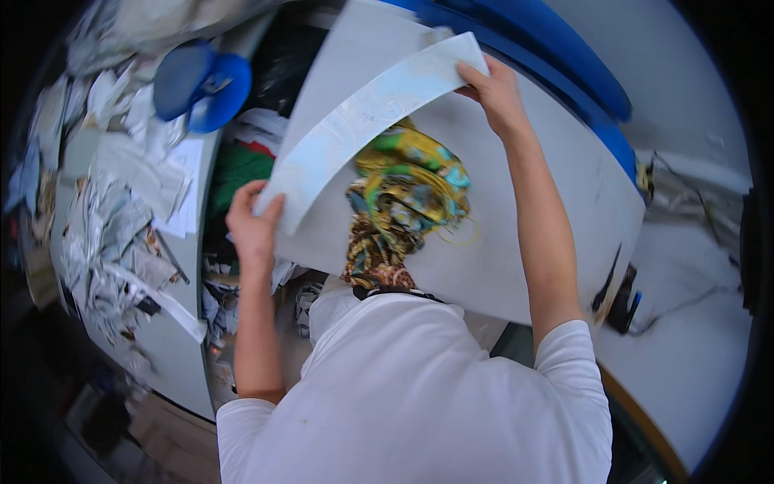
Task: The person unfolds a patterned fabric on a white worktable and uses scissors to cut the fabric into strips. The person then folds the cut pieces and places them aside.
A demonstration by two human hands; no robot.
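Observation:
Stretched between my hands is a long, pale blue-white strip (pixel 355 125) with a faint swirling pattern; whether it is cloth or paper I cannot tell. My left hand (pixel 254 222) pinches its near left end between thumb and fingers. At the far right end, my right hand (pixel 493 89) grips it with the thumb on top. The strip is held above the white table and bows slightly. Below it lies a crumpled patterned cloth (pixel 411 177) in yellow, green and brown, reaching down to my waist. Part of that cloth is hidden behind the strip.
On the left, a second table (pixel 181 266) carries heaped white and grey scraps and a blue round object (pixel 218 93). Green fabric (pixel 242 177) sits between the tables. A blue edge (pixel 556 89) runs behind the white table (pixel 556 202). Black scissors-like handles (pixel 609 278) lie at its right.

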